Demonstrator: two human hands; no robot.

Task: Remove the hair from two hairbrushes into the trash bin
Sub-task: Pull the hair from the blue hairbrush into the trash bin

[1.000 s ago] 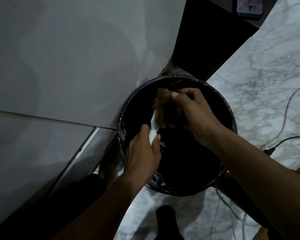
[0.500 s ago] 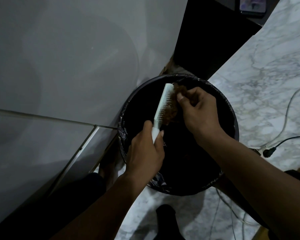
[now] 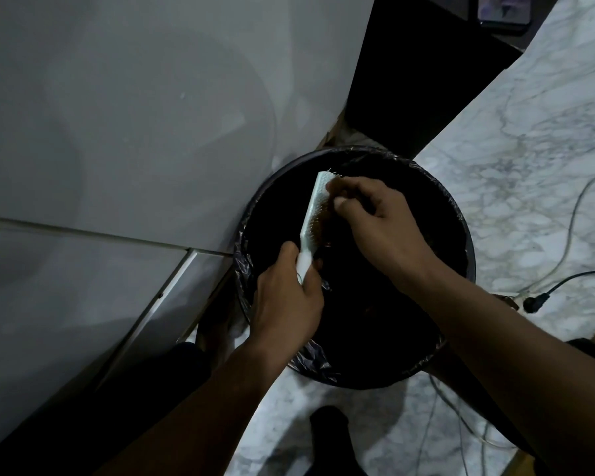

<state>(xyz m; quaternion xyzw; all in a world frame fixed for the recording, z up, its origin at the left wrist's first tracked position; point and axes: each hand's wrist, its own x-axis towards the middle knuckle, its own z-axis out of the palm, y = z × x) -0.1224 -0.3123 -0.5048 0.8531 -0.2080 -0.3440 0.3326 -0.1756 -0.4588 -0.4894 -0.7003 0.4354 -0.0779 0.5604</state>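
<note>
While the marble floor spreads right and a grey wall fills the left, the trash bin sits between. Over it, the left hand grips the white hairbrush by its handle; the right hand pinches brown hair off the bristles. Next, probably pull it free and drop it.

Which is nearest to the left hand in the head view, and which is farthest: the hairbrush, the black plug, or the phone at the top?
From the left hand:
1. The hairbrush: its handle is inside this hand's grip, over the trash bin.
2. The black plug: on the marble floor, right of the bin.
3. The phone: at the top right edge, clearly farthest.
</note>
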